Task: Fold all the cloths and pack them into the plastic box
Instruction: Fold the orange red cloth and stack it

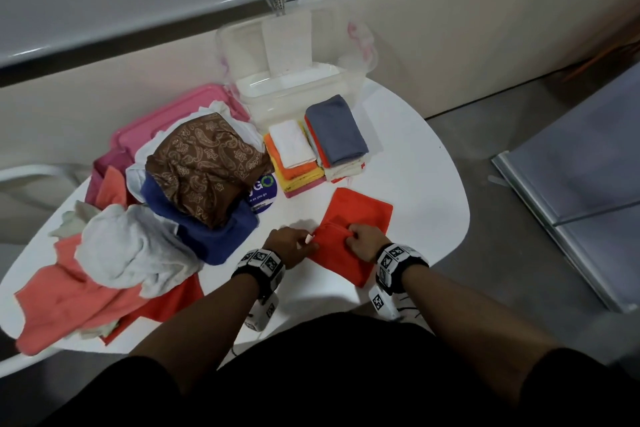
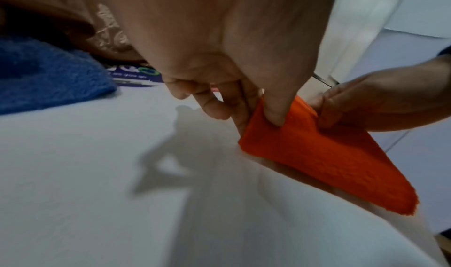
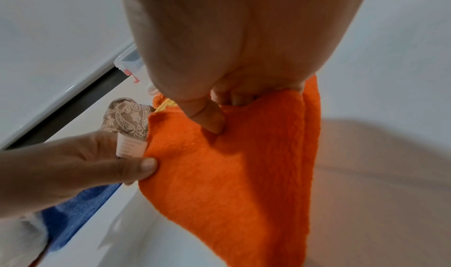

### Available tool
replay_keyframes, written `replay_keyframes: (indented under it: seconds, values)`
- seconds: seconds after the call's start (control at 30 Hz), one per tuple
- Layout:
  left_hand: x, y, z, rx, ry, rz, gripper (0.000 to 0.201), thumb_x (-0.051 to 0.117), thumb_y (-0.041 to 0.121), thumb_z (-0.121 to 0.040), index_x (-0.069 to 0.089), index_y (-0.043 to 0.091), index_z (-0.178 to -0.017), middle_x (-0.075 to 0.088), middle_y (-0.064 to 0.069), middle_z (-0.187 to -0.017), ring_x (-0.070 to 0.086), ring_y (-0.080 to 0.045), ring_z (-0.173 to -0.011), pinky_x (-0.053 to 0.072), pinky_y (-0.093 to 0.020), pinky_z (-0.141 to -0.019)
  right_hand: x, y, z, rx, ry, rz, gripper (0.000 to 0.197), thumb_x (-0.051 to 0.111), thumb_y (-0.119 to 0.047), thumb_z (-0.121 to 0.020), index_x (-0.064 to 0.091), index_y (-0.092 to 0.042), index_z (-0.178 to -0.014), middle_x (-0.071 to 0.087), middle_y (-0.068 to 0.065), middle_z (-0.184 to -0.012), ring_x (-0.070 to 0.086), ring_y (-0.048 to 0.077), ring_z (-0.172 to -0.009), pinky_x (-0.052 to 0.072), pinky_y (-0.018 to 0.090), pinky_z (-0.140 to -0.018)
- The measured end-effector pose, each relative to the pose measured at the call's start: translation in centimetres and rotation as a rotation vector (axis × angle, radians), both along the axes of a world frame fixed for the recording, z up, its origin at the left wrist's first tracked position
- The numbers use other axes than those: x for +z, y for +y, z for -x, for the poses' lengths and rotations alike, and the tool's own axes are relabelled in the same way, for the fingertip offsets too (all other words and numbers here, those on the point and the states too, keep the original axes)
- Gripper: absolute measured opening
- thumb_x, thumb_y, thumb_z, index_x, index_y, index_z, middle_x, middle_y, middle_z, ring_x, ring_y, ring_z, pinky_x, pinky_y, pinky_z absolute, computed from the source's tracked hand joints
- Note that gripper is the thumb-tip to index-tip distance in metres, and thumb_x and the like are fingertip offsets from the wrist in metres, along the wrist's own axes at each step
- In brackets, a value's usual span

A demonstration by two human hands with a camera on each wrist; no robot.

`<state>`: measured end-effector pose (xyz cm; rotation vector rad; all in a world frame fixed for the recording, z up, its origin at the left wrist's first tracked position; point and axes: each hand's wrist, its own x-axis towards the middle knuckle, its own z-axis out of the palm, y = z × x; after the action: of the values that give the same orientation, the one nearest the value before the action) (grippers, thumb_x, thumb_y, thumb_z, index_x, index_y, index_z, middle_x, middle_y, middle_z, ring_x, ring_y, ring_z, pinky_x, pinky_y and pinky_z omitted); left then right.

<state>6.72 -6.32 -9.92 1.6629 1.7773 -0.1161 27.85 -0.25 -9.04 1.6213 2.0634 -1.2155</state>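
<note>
**Both hands pinch the orange cloth at its near edge**

The left hand [image 1: 292,243] pinches the left corner of the orange cloth [image 1: 353,232] between thumb and fingers; in the right wrist view its thumb [image 3: 144,165] presses on the cloth's edge, just beside a small white label [image 3: 131,147] sewn at that corner. The right hand [image 1: 365,238] sits close beside it, to its right, fingers curled and gripping a bunched fold of the same cloth, with the thumb [image 3: 207,116] pushed into the fabric. The pinched part is lifted off the white table [image 1: 415,184], while the far half of the cloth lies flat beyond the hands.

Further out, straight ahead of the hands, stand two stacks of folded cloths: one with a white cloth [image 1: 292,144] on top of orange, yellow and pink layers, and just to its right one topped by a grey cloth [image 1: 336,130]. Beyond the stacks stands the clear plastic box [image 1: 294,87], open, with nothing coloured showing inside it.

To the left of the left hand lies a heap of unfolded cloths: a brown patterned cloth [image 1: 204,163] on a blue towel [image 1: 207,232], a pale grey towel [image 1: 131,250] nearer the person, and salmon cloths [image 1: 69,302] beneath. A pink lid [image 1: 173,114] lies behind the heap.
</note>
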Motion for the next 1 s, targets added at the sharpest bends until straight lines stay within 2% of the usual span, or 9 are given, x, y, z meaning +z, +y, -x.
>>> replay_keyframes:
  seconds: [0.13, 0.3, 0.43, 0.5, 0.6, 0.67, 0.8, 0.87, 1.0]
  values:
    - [-0.3, 0.2, -1.2, 0.106, 0.019, 0.016, 0.050, 0.043, 0.064, -0.092, 0.070, 0.026, -0.109, 0.066, -0.005, -0.109, 0.059, -0.026, -0.105, 0.045, -0.037, -0.091, 0.3, -0.1, 0.2, -0.055, 0.015, -0.031, 0.020, 0.052, -0.024, -0.090, 0.056, -0.022, -0.109, 0.068, 0.009, -0.108, 0.063, 0.030, -0.101, 0.049, 0.037, -0.092]
    - [-0.6, 0.1, -1.2, 0.031, 0.165, 0.027, 0.054, 0.043, 0.070, -0.087, 0.071, 0.025, -0.096, 0.058, -0.003, -0.105, 0.055, -0.024, -0.101, 0.038, -0.036, -0.084, 0.7, -0.4, 0.1, -0.058, -0.013, -0.097, 0.017, 0.056, -0.022, -0.087, 0.046, -0.026, -0.101, 0.064, 0.002, -0.096, 0.063, 0.028, -0.091, 0.048, 0.034, -0.084]
    - [-0.8, -0.6, -1.0, 0.048, 0.199, -0.058, 0.047, 0.046, 0.068, -0.086, 0.064, 0.027, -0.097, 0.054, -0.002, -0.108, 0.050, -0.024, -0.104, 0.036, -0.039, -0.089, 0.7, -0.9, 0.1, 0.158, -0.222, -0.380, 0.035, 0.054, -0.022, -0.088, 0.048, -0.019, -0.123, 0.052, 0.009, -0.123, 0.049, 0.032, -0.115, 0.036, 0.043, -0.098]
    - [-0.6, -0.9, -1.3, 0.043, 0.163, -0.239, 0.044, 0.055, 0.063, -0.082, 0.056, 0.026, -0.106, 0.052, 0.000, -0.113, 0.048, -0.024, -0.107, 0.036, -0.040, -0.092, 1.0, -0.8, 0.3, 0.282, -0.213, -0.451, 0.028, 0.051, -0.016, -0.088, 0.055, -0.018, -0.115, 0.053, 0.010, -0.120, 0.050, 0.032, -0.114, 0.036, 0.043, -0.097]
    - [-0.5, -1.1, -1.7, -0.295, 0.067, -0.380, 0.055, 0.067, 0.050, -0.073, 0.054, 0.025, -0.120, 0.050, -0.001, -0.131, 0.046, -0.028, -0.120, 0.035, -0.040, -0.098, 1.3, -0.6, 0.3, 0.414, -0.130, -0.284, 0.021, 0.056, -0.010, -0.079, 0.063, -0.025, -0.093, 0.056, 0.001, -0.102, 0.058, 0.025, -0.101, 0.043, 0.035, -0.092]
    - [-0.8, -1.3, -1.6, -0.464, 0.052, -0.317, 0.074, 0.075, 0.046, -0.065, 0.051, 0.025, -0.132, 0.038, -0.005, -0.150, 0.034, -0.031, -0.137, 0.029, -0.045, -0.109, 1.6, -0.6, 0.0, 0.454, -0.166, -0.167, 0.025, 0.063, -0.015, -0.078, 0.063, -0.029, -0.099, 0.054, 0.000, -0.110, 0.057, 0.022, -0.105, 0.044, 0.034, -0.094]
    - [-0.4, -0.8, -1.2, -0.469, 0.138, -0.248, 0.085, 0.075, 0.049, -0.068, 0.042, 0.024, -0.141, 0.012, -0.010, -0.162, 0.014, -0.033, -0.148, 0.019, -0.052, -0.118, 1.2, -0.8, -0.7, 0.480, -0.194, -0.161, 0.043, 0.067, -0.025, -0.071, 0.055, -0.032, -0.112, 0.048, 0.000, -0.120, 0.048, 0.023, -0.116, 0.031, 0.040, -0.101]
    - [0.2, -0.1, -1.4, -0.503, 0.151, -0.324, 0.069, 0.078, 0.040, -0.067, 0.057, 0.019, -0.129, 0.019, -0.014, -0.160, 0.023, -0.037, -0.145, 0.029, -0.056, -0.113, 1.0, -0.9, -1.2, 0.497, -0.180, -0.190, 0.048, 0.071, -0.034, -0.068, 0.054, -0.033, -0.113, 0.048, 0.000, -0.120, 0.049, 0.023, -0.117, 0.030, 0.040, -0.100]
    - [0.5, 1.7, -2.0, -0.541, 0.071, -0.462, 0.029, 0.069, 0.043, -0.069, 0.075, 0.021, -0.088, 0.047, -0.007, -0.147, 0.039, -0.033, -0.137, 0.034, -0.052, -0.106, 1.4, -0.8, -1.7, 0.453, -0.135, -0.168, 0.085, 0.062, -0.088, -0.050, 0.055, -0.031, -0.112, 0.054, -0.002, -0.114, 0.052, 0.021, -0.109, 0.033, 0.042, -0.098]
